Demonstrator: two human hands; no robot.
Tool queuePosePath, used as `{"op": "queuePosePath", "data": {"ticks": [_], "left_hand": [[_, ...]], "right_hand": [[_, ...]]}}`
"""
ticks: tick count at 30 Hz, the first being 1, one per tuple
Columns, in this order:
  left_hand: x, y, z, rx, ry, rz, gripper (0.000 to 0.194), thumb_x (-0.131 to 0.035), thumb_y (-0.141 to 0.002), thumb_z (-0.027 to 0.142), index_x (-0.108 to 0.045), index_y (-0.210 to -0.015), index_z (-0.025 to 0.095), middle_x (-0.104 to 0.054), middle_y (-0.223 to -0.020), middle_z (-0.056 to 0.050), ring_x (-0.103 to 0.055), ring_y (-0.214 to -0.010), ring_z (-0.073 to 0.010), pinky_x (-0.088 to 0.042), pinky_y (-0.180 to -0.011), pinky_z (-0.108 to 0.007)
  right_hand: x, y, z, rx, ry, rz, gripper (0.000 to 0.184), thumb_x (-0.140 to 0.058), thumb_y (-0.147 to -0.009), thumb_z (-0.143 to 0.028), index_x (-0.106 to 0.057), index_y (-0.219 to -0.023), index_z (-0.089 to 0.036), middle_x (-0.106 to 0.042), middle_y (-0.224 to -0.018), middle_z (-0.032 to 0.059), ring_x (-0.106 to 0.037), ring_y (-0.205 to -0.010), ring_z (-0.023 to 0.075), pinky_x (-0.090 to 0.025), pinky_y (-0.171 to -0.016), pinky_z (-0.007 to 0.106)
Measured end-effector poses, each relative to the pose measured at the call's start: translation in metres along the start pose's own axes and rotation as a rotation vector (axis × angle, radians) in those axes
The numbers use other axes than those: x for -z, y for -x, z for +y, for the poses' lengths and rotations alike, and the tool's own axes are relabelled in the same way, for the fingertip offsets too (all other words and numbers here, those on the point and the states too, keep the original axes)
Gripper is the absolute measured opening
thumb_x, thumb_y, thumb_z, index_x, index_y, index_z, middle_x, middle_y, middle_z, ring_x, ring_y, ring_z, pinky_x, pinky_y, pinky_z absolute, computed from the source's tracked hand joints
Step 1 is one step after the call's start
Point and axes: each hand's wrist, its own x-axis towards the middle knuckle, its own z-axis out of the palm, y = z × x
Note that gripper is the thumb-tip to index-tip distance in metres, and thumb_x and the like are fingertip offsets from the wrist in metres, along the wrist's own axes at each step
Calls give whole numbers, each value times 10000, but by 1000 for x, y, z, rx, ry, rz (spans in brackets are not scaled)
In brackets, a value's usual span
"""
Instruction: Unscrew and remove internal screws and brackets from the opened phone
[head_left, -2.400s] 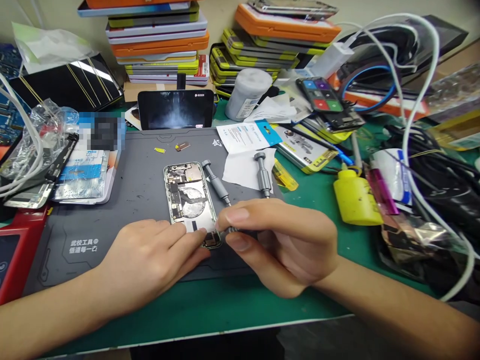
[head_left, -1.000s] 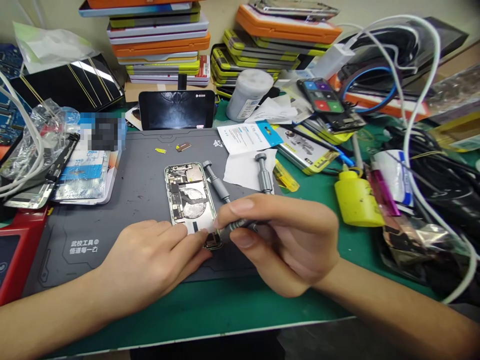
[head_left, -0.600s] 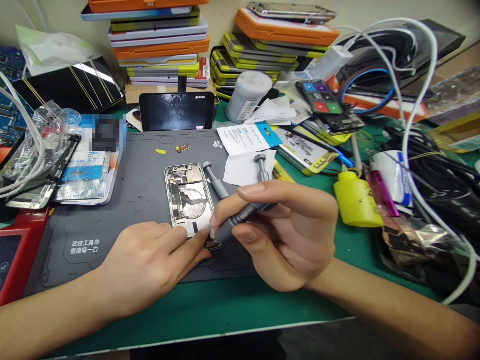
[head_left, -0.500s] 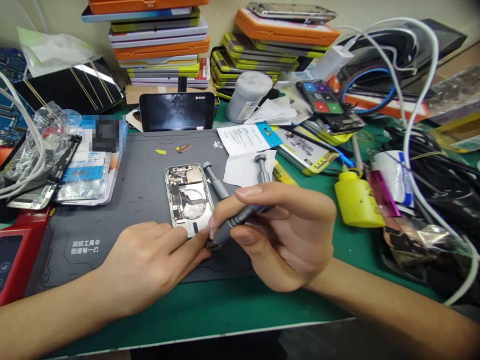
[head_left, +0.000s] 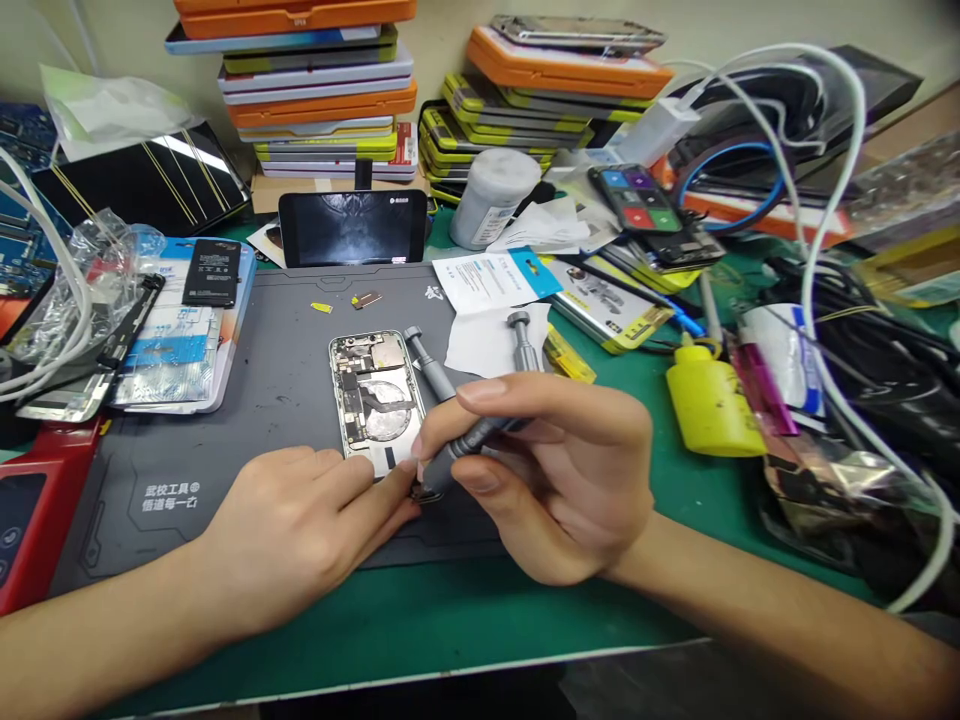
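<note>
- On the grey mat (head_left: 259, 400): opened phone (head_left: 382, 400), innards facing up.
- Left hand (head_left: 300, 520): fingers on phone's lower end; can't tell if gripping.
- Right hand (head_left: 574, 475): dark screwdriver (head_left: 476, 436) pinched between thumb and fingers, angled toward phone's lower end.

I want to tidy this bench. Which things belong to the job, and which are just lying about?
Seemingly for the job:
opened phone, under the left fingers
dark grey screwdriver, in the right fingers
grey mat, beneath the phone
perhaps the screwdriver beside the phone

Seemingly just lying about:
yellow bottle
white jar
stacked boxes
</note>
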Motion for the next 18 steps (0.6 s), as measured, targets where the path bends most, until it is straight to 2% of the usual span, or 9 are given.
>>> {"op": "queuePosePath", "data": {"ticks": [5,18], "left_hand": [[0,1,0,0,11,-7,173,-554,-1135,225,-702,-1193,156,-692,-757,31,-686,-626,-160,-418,-547,-343],[0,1,0,-2,14,4,212,-506,-1155,231,-704,-1173,158,-704,-754,28,-695,-630,-163,-429,-547,-348]], "right_hand": [[0,0,-1,-21,19,24,467,-551,-1072,-92,-518,-1516,-234,-776,-1075,80,-777,-821,168,-675,-601,234],[-2,1,0,-15,-31,19,493,-559,-1050,-37,-549,-1524,-174,-773,-1121,99,-767,-880,171,-691,-657,254]]}}
